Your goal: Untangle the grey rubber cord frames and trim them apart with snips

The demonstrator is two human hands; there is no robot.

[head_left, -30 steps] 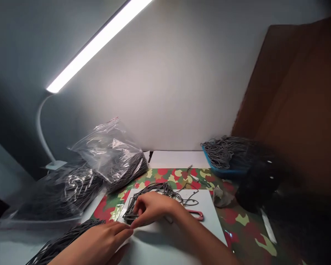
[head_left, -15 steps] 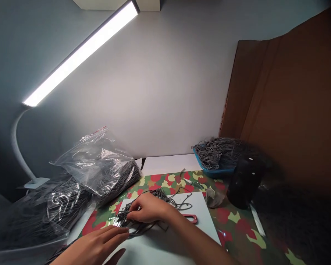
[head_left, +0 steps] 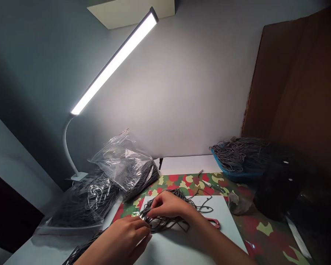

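Note:
A tangled pile of thin dark grey cords [head_left: 169, 223] lies on a white board. My right hand [head_left: 167, 205] reaches over it from the right, with thumb and forefinger pinched on cord strands at the pile's left side. Close in front of those fingertips is my left hand [head_left: 131, 232], its fingers bent and drawn together at the pile's near left edge. What lies between the left fingertips is hidden. A red-handled tool [head_left: 214, 223] lies behind my right forearm, partly covered by it.
Clear plastic bags of grey cords [head_left: 138, 173] stand at the left by a lit lamp [head_left: 116, 62]. At the back right are a blue tray [head_left: 223, 169] heaped with cords and a black cylinder [head_left: 270, 191]. The white board [head_left: 226, 217] rests on a camouflage-patterned cover [head_left: 262, 235].
The view has swung left, so everything appears farther right. My left hand has closed in on my right hand, its stretched fingers now bent. My right hand stays at the pile.

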